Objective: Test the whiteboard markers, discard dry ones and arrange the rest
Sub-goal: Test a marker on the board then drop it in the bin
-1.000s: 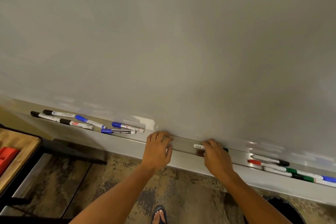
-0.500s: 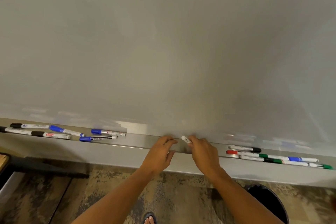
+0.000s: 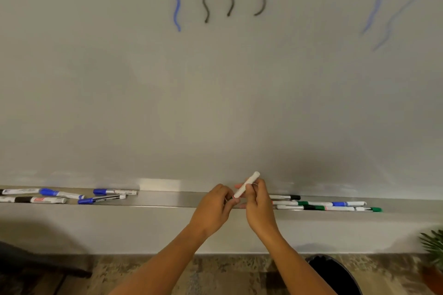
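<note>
Head view: both hands grip one white marker [image 3: 247, 184] above the tray [image 3: 167, 199], right hand [image 3: 260, 206] round the barrel, left hand [image 3: 213, 211] pinching the lower end. Uncapping seems underway; next, a test stroke on the whiteboard [image 3: 215, 91].

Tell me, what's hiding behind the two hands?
Behind the left hand and right hand runs the metal tray. They cover that stretch, so any marker lying there can't be seen. Both hold a white marker.
</note>
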The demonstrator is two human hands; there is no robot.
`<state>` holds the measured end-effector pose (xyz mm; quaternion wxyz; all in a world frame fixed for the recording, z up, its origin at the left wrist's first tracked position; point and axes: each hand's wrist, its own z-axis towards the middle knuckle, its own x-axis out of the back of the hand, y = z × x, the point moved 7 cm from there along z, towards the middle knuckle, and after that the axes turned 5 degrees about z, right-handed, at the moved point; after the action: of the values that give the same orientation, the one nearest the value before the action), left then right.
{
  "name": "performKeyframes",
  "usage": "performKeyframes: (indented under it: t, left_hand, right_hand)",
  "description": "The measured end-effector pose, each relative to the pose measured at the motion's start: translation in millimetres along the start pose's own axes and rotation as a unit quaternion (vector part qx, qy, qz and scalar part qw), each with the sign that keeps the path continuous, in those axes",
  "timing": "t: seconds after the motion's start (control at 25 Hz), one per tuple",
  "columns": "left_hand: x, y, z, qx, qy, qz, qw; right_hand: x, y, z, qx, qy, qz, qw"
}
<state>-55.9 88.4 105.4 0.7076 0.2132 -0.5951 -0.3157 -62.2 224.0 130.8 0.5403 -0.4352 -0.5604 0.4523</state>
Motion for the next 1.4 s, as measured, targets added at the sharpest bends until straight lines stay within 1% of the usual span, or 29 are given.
performKeyframes:
  t: [0.12, 0.24, 0.36, 0.48, 0.64, 0.76, 0.84, 0.92, 1.0, 1.04, 1.08, 1.16, 1.24, 1.32, 1.4]
  left_hand:
    - [0, 32, -10, 0.005, -0.007, 0.007, 1.0]
    - [10, 65, -21, -0.013, 0.009, 0.043, 0.999]
    - [22, 98, -35, -0.073, 0.012, 0.047, 0.996]
    - [36, 135, -47, -0.116, 0.016, 0.087, 0.989]
    - [62, 172, -52, -0.148, 0.031, 0.121, 0.981]
    - [84, 192, -47, -0.188, 0.038, 0.152, 0.97]
    - [100, 204, -41, -0.207, 0.03, 0.152, 0.966]
    - [115, 211, -37, -0.226, 0.012, 0.146, 0.963]
    - [127, 210, -39, -0.241, -0.018, 0.158, 0.957]
    - [134, 206, -40, -0.247, -0.018, 0.166, 0.955]
    - [145, 202, -40, -0.249, -0.001, 0.166, 0.954]
    - [176, 195, -33, -0.254, 0.059, 0.149, 0.954]
    - [208, 191, -22, -0.254, 0.114, 0.162, 0.947]
    - [241, 189, -14, -0.256, 0.17, 0.2, 0.93]
    - [280, 190, -10, -0.259, 0.258, 0.228, 0.902]
  right_hand:
    - [26, -16, -20, -0.001, 0.015, 0.086, 0.996]
    - [45, -31, -37, -0.024, -0.016, 0.181, 0.983]
    - [54, -48, -57, -0.032, -0.078, 0.209, 0.974]
    - [66, -71, -77, -0.015, -0.108, 0.204, 0.973]
    - [86, -109, -89, 0.029, -0.106, 0.194, 0.975]
    - [92, -138, -94, 0.045, -0.11, 0.217, 0.969]
    - [91, -156, -96, 0.053, -0.114, 0.239, 0.963]
    - [94, -173, -93, 0.05, -0.107, 0.295, 0.948]
    - [108, -189, -83, 0.034, -0.083, 0.388, 0.917]
    - [115, -200, -77, 0.046, -0.07, 0.404, 0.911]
    - [120, -212, -73, 0.07, -0.061, 0.394, 0.915]
    - [121, -235, -66, 0.125, -0.058, 0.361, 0.922]
    - [117, -256, -58, 0.171, -0.044, 0.329, 0.928]
    - [117, -274, -47, 0.2, -0.003, 0.298, 0.933]
    - [120, -293, -38, 0.223, 0.036, 0.263, 0.938]
